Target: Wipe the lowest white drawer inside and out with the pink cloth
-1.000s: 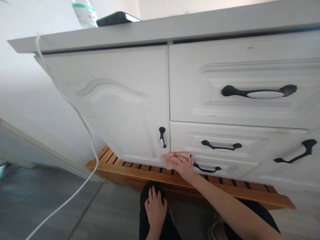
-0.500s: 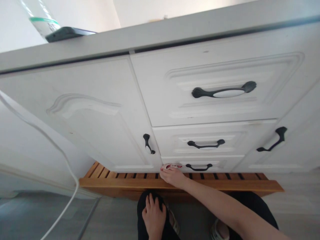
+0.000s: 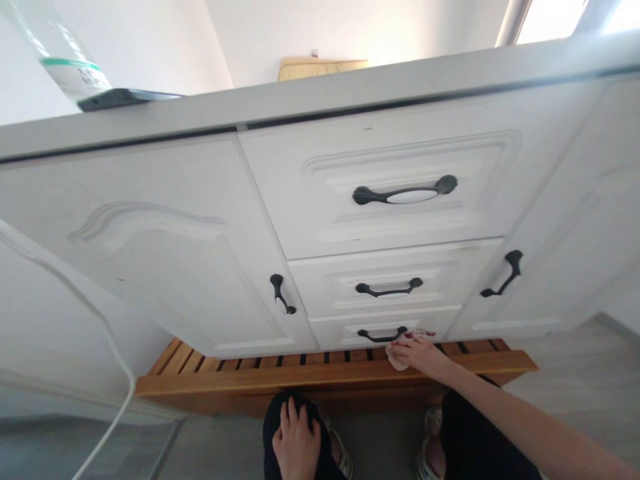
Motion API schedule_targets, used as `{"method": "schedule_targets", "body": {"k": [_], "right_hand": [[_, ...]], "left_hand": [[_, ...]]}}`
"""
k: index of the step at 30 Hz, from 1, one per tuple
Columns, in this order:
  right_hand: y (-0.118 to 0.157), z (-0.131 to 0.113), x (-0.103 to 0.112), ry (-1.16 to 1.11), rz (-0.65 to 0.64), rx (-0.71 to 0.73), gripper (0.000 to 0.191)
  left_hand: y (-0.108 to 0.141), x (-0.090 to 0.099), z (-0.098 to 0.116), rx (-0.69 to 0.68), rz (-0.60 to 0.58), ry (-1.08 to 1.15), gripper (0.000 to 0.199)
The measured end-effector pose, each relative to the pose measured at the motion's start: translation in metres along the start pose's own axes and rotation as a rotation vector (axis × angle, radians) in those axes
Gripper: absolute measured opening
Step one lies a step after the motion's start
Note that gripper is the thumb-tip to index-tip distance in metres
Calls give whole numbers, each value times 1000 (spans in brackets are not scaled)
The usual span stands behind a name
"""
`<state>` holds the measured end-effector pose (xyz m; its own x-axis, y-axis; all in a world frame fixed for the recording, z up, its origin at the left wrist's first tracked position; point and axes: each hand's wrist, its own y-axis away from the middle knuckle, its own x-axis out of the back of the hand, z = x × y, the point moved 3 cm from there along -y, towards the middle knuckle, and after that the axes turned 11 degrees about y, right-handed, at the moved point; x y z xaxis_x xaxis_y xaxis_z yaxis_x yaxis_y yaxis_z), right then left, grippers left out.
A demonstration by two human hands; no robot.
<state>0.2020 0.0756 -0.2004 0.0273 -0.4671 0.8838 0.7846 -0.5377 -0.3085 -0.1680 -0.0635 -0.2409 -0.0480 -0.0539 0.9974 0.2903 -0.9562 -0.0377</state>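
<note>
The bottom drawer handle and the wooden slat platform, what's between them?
In the head view, only white drawer front lies between the bottom drawer handle and the wooden slat platform.

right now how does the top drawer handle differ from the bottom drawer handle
The top drawer handle is thick, with a white insert along its middle; the bottom drawer handle is thin and plain black. The top drawer handle looks larger and has nothing near it, while the bottom drawer handle has the right hand with a cloth close to its right end. Both are dark, lie horizontally and are centred on white drawer fronts.
</note>
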Motion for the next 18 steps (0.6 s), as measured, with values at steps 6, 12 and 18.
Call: {"method": "schedule_targets", "body": {"k": [6, 12, 18], "right_hand": [[67, 39, 14, 52, 42, -157, 56], [106, 64, 48, 4, 85, -550, 46], [51, 73, 87, -66, 388, -792, 41]], "left_hand": [[7, -3, -4, -2, -98, -11, 46], [9, 0, -8, 19, -157, -11, 47], [5, -1, 2, -3, -183, -20, 45]]}}
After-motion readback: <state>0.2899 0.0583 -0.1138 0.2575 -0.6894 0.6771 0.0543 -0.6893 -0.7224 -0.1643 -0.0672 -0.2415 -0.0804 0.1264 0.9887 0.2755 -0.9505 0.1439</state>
